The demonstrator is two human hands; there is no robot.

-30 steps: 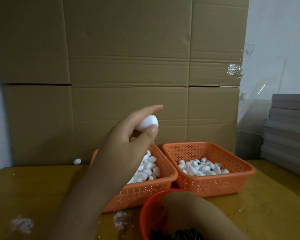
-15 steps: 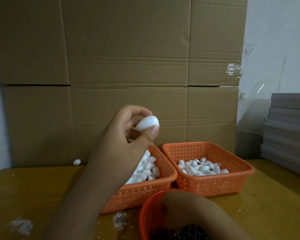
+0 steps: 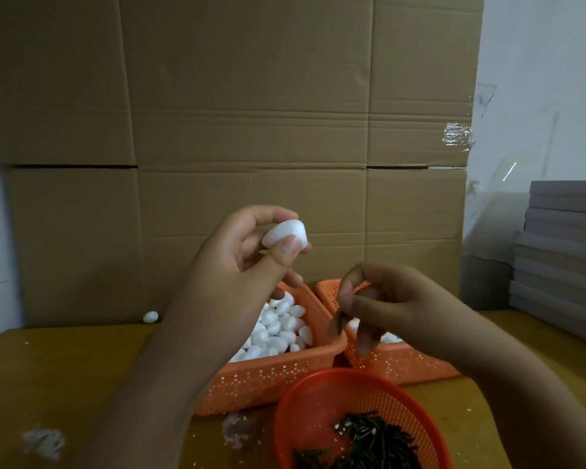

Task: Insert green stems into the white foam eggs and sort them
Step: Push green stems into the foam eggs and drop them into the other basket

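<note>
Left hand (image 3: 237, 262) pinches one foam egg (image 3: 284, 235), right hand (image 3: 379, 299) pinches one green stem (image 3: 338, 324)

Single head view, close above table (image 3: 65, 374), facing forward-down toward cardboard wall (image 3: 251, 113)

A yellow table (image 3: 65, 374) was seen. Two orange baskets (image 3: 271, 377) (image 3: 403, 363), a round red basket (image 3: 318, 401), one loose egg (image 3: 150, 316) and white scraps (image 3: 44, 441) were set on it.
</note>
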